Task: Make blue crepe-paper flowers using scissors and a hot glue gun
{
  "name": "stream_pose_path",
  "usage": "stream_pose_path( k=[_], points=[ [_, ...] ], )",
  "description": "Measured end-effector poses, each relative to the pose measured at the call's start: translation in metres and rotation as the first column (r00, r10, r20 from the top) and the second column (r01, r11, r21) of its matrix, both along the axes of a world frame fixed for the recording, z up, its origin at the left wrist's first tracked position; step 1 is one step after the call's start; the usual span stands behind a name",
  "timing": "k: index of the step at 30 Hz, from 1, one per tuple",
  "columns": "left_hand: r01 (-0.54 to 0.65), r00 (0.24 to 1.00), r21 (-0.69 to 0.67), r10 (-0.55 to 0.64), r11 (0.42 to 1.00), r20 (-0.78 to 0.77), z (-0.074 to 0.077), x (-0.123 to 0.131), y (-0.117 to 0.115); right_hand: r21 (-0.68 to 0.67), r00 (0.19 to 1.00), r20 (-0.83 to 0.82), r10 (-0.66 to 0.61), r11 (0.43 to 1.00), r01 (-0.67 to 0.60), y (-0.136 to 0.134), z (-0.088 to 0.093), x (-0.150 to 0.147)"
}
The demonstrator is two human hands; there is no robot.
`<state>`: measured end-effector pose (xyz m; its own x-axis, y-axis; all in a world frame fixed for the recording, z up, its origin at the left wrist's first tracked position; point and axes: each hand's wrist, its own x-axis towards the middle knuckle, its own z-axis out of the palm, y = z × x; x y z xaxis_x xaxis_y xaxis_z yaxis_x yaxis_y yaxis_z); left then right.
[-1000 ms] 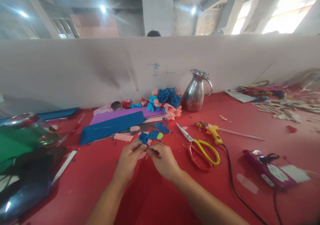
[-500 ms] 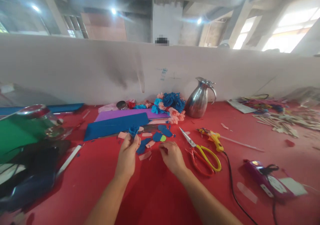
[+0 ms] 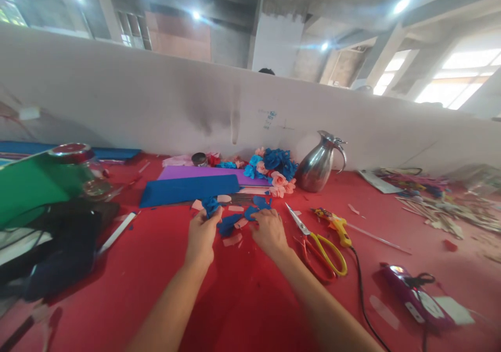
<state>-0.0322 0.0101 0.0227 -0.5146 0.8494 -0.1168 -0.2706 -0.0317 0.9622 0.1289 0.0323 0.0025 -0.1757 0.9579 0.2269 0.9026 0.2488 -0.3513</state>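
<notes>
My left hand (image 3: 201, 235) is closed round a small blue paper flower (image 3: 210, 206), held just above the red table (image 3: 242, 300). My right hand (image 3: 266, 232) lies knuckles up on the table, fingers curled over blue paper petals (image 3: 258, 202); whether it grips one I cannot tell. More cut blue and pink paper pieces (image 3: 230, 224) lie between the two hands.
Yellow-handled scissors (image 3: 319, 239) and a yellow glue gun (image 3: 332, 222) with a black cord lie right of my right hand. Beyond are blue and purple sheets (image 3: 190, 187), a bunch of paper flowers (image 3: 272, 166), a steel jug (image 3: 319, 161). A purple device (image 3: 417, 295) lies far right, a green sheet (image 3: 27, 185) left.
My hands have parted: the left lifted the blue flower up and left, the right reached forward onto the blue petals. The view has swung to the left.
</notes>
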Motion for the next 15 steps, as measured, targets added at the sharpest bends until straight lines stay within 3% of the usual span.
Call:
stream_pose_path(
  k=[4,10,15],
  points=[
    [0.014,1.000,0.009,-0.014,1.000,0.002,-0.001,0.001,0.000,0.014,0.999,0.030,-0.017,1.000,0.017,0.009,0.003,-0.004],
    [0.098,0.995,-0.048,-0.098,0.994,0.017,-0.004,0.007,-0.002,0.018,0.992,-0.061,-0.113,0.993,0.114,0.011,0.002,0.010],
    [0.153,0.988,-0.083,-0.152,0.985,0.018,-0.007,0.011,-0.003,0.009,0.995,-0.090,-0.041,0.999,0.042,0.013,-0.004,0.006]
  ],
)
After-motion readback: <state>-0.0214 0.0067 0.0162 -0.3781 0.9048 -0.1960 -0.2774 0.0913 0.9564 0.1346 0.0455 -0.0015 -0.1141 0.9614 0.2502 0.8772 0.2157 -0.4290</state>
